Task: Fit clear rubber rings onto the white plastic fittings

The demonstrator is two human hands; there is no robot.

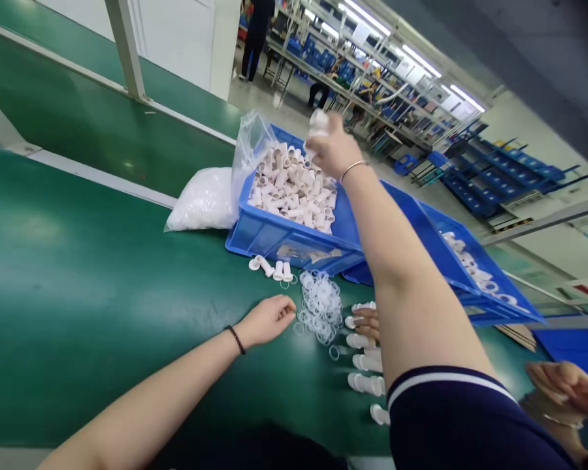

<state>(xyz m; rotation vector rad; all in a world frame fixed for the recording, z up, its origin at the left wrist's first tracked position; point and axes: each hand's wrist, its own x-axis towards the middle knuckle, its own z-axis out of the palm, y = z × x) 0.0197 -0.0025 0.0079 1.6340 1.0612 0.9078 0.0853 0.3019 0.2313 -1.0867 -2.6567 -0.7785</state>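
My right hand (334, 149) is raised over the blue bin (294, 240), its fingers closed round a white plastic pipe fitting (318, 121), slightly blurred. Short white tube pieces (294, 183) fill the bin's left part below it. On the green table, my left hand (274, 318) has its fingers curled together; whether they pinch something is hidden. Just right of them lies a heap of clear thin rings (319, 303). A few white fittings (281, 269) lie against the bin's front. More white fittings (365, 384) form a column right of the rings, partly behind my right arm.
Another person's hands show at the right: one (367, 323) touches the column of fittings, the other (568, 388) is near the edge. A bag of white parts (203, 199) leans beside the bin. A second blue bin (470, 287) holds white pieces. Metal rails (98, 175) cross behind.
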